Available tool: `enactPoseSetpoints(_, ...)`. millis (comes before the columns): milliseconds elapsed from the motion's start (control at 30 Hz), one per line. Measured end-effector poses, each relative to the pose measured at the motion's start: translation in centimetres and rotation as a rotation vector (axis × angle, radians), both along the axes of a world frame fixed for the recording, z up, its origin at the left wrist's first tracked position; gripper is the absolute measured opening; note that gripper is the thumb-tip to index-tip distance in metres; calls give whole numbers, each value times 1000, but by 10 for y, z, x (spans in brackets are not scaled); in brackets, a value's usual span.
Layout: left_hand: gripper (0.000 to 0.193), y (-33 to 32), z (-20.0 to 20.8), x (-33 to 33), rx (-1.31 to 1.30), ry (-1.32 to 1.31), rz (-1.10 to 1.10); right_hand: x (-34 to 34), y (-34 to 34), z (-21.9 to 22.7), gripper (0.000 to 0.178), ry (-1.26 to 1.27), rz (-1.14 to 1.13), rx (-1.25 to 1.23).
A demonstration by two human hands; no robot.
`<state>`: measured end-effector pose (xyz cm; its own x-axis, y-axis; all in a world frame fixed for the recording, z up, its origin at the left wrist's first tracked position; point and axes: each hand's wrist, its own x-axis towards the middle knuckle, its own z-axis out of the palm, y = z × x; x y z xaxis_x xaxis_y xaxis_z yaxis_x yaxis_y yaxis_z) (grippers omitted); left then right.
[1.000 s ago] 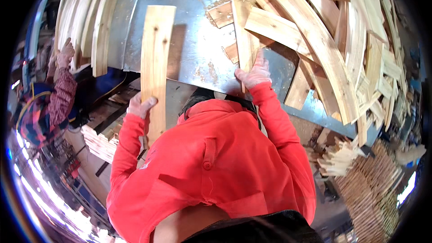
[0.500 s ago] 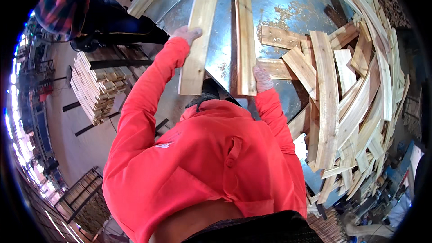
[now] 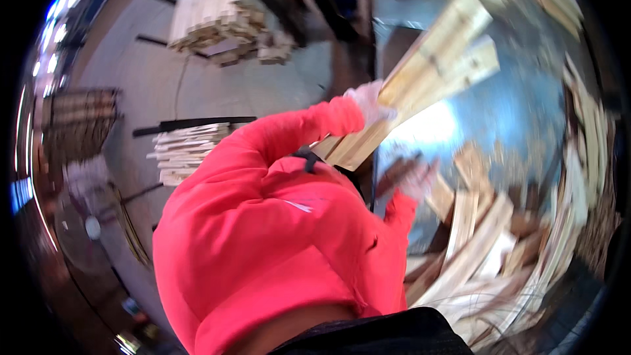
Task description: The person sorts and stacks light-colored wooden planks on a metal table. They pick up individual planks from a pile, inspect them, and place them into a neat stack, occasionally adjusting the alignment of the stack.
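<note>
On the far left a low stack of pale cut wooden slats (image 3: pixel 187 151) lies on the grey concrete floor (image 3: pixel 217 85), with a larger pile of the same pale slats (image 3: pixel 213 10) farther off toward the top. A second ago these stacks sat at the edge of the view; now they fill the left half, so the person has swung round toward them and away from the table.

In the middle, the person's red sleeves come up from the lower edge. The left hand (image 3: pixel 368 102), in a pale work glove, is closed round two long pale wooden boards (image 3: pixel 420 72) held together as a bundle, their far ends tilted up to the right and their near ends down by the chest. Half a second ago each hand held one board upright, apart; now both lie side by side in the left grip. Judging from that, the pair has been gathered and is being carried off.

The right hand (image 3: pixel 411 181) is blurred and sits lower, near the edge of the shiny grey sheet-metal table (image 3: pixel 526 105); I cannot tell whether it is open or closed, or whether it touches anything.

To the right, a loose heap of pale wooden offcuts (image 3: pixel 499 243) covers the table's lower part.
</note>
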<state>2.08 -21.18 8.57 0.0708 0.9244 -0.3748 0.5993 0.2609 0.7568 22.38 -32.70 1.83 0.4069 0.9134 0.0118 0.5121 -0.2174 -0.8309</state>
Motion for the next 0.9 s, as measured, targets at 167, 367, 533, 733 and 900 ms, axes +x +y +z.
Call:
enactPoseSetpoints(167,56,-68,14,-180,479,-7,232,-17,13,-62,41,-55,176,13)
enactPoseSetpoints(367,45,-19,45,-381,610,-276,851,-131,81,-48,36,-271,629,0)
enactPoseSetpoints(533,57,129,17,-559,128,396,988,-248,144,-65,36,-160,769,25)
enactPoseSetpoints(733,72,298,-81,-610,-19,557,738,-338,161,-56,35,-26,873,-227)
enactPoseSetpoints(900,88,341,-107,-579,-32,489,695,-313,133,-63,34,-149,664,-310)
